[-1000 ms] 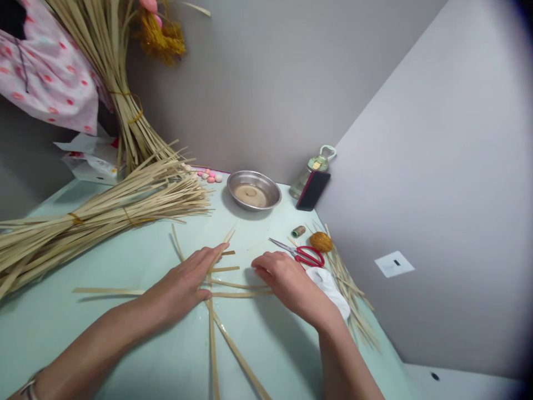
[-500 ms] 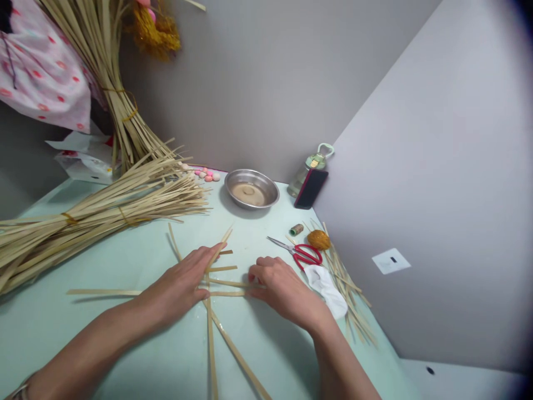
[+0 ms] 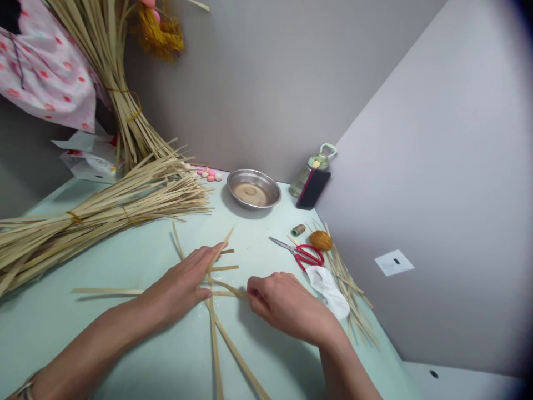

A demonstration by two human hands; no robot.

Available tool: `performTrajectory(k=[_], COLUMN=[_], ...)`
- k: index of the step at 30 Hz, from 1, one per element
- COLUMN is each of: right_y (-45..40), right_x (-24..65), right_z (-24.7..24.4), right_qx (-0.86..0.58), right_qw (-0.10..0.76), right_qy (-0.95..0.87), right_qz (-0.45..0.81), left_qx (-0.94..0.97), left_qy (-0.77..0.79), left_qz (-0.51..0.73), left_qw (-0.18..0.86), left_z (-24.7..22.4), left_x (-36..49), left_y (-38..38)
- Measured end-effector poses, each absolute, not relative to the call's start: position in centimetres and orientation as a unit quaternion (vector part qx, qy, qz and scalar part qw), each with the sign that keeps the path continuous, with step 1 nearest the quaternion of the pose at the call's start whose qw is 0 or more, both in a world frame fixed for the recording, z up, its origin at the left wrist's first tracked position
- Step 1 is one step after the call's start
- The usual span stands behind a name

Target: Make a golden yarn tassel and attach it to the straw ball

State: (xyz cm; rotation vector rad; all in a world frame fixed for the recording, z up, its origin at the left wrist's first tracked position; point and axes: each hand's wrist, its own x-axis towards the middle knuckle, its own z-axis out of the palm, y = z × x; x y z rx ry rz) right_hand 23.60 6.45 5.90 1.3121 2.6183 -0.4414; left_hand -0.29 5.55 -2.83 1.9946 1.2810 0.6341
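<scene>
Several flat pale straw strips [image 3: 214, 339] lie crossed on the table, some pointing toward me and others out to the sides. My left hand [image 3: 183, 280] rests flat over the crossing, fingers stretched out and thumb apart, pressing on the strips and hiding part of the weave. To its right, my right hand [image 3: 285, 303] is closed in a pinch on the end of one straw strip [image 3: 227, 286], which bends toward me from the crossing. Its fingertips are partly hidden behind the knuckles. A second strip lies beneath the pinched one.
Tied straw bundles [image 3: 104, 208] fill the left. At the back stand a metal bowl [image 3: 275, 195] of water, a bottle [image 3: 300, 180] and a phone [image 3: 313, 190]. Red-handled scissors [image 3: 306, 255], a thread spool [image 3: 298, 230], an orange-brown ball [image 3: 320, 240] and white cloth [image 3: 331, 291] lie right.
My right hand has turned and moved slightly toward me, closing on one strip and bending it down across its neighbour. My left hand stays on the crossing. The view has shifted slightly.
</scene>
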Motion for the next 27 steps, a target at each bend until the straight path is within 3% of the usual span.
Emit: performTrajectory(k=[5, 14, 21, 27], right_y=[5.8, 5.5, 6.4, 7.1], right_x=[23.7, 24.0, 21.8, 21.6], right_z=[6.4, 4.6, 3.7, 3.5], right_qx=[0.421, 0.431, 0.522, 0.562], right_qw=[0.069, 0.059, 0.157, 0.092], right_qy=[0.885, 0.894, 0.836, 0.818], right_qz=[-0.186, -0.111, -0.06, -0.078], left_qx=[0.773, 0.775, 0.765, 0.753], left_qy=[0.479, 0.492, 0.499, 0.527], left_qz=[0.248, 0.229, 0.227, 0.189], left_qw=[0.334, 0.325, 0.338, 0.344], left_z=[-3.1, -3.3, -2.9, -3.0], left_x=[-0.5, -0.5, -0.3, -0.2], left_y=[5.6, 5.5, 5.3, 5.3])
